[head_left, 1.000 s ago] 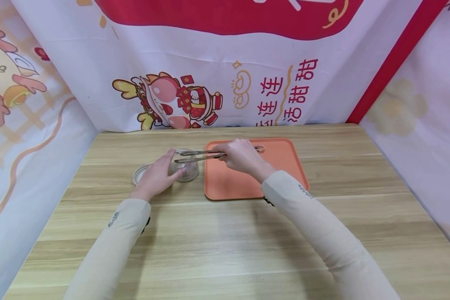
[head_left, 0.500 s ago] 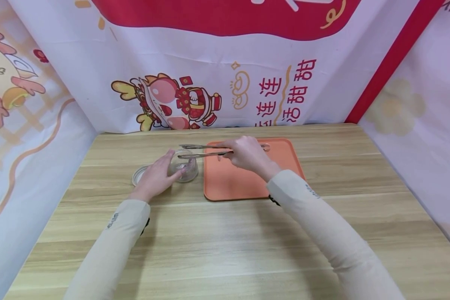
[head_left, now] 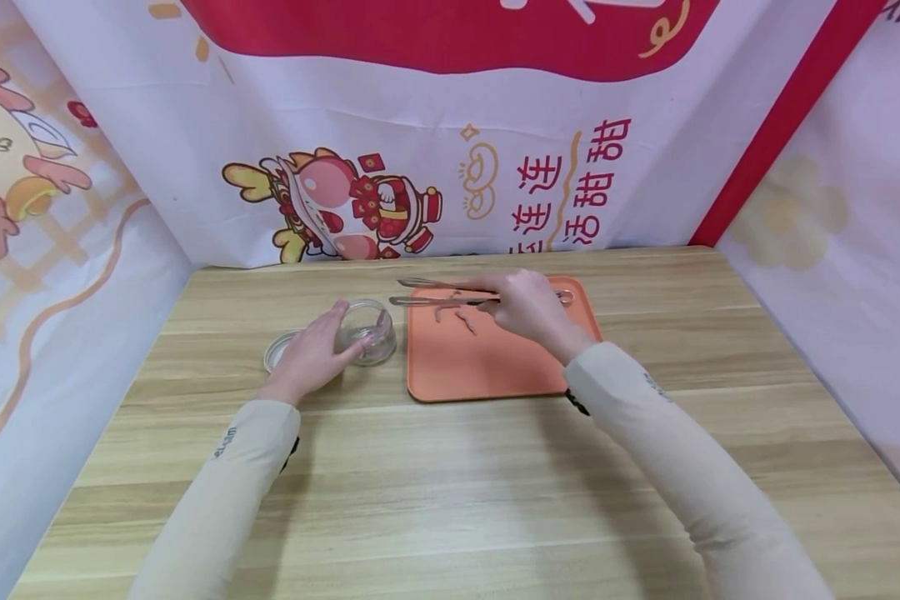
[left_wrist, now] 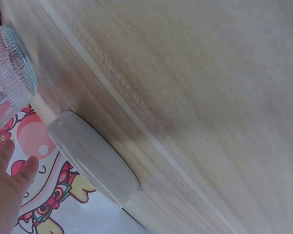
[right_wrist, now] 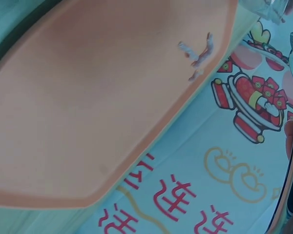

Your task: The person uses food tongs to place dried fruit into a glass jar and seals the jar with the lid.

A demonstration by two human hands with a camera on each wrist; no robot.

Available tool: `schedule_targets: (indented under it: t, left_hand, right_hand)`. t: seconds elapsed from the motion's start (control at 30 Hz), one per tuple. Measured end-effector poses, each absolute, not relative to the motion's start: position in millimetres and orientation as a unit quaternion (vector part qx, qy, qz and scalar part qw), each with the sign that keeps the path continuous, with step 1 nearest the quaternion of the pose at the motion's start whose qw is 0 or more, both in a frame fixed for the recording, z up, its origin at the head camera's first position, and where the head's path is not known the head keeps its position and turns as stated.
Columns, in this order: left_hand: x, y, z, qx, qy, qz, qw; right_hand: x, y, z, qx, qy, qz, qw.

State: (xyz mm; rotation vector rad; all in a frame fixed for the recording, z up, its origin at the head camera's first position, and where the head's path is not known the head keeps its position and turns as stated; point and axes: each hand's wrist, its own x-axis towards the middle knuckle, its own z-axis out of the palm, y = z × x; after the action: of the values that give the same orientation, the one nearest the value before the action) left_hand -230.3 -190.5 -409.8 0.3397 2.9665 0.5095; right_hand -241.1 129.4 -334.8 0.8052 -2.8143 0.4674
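Left hand (head_left: pixel 311 354) curved round glass jar (head_left: pixel 371 333) on counter (head_left: pixel 450 500), fingers grasping its side, right hand (head_left: pixel 528 310) extended over orange tray (head_left: pixel 487 367), fingers clutching tongs (head_left: pixel 446 301), tips parted toward the jar, pink pieces (head_left: pixel 466 322) in tray

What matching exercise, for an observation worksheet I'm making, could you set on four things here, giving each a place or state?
1. Tongs
2. Glass jar
3. Lid
4. Pinkish strips

A. Lying on the orange tray
B. Standing upright, uncovered
C. In the right hand
D. On the table, partly hidden by the left hand in the head view

Pairs: 1-C; 2-B; 3-D; 4-A
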Motion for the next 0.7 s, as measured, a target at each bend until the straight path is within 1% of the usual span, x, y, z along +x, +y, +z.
schedule_targets:
  t: [0.47,0.7]
  left_hand:
    - [-230.1,-190.8,-410.5,0.107,0.977,0.175,0.059]
    - [-230.5,-191.3,-410.2,0.107,0.977,0.176,0.062]
  right_hand:
    - [-240.8,156.1,-353.6,0.248,-0.953,0.154,0.087]
    - [-242.0,165.2,-363.7,0.259,-0.947,0.159,0.099]
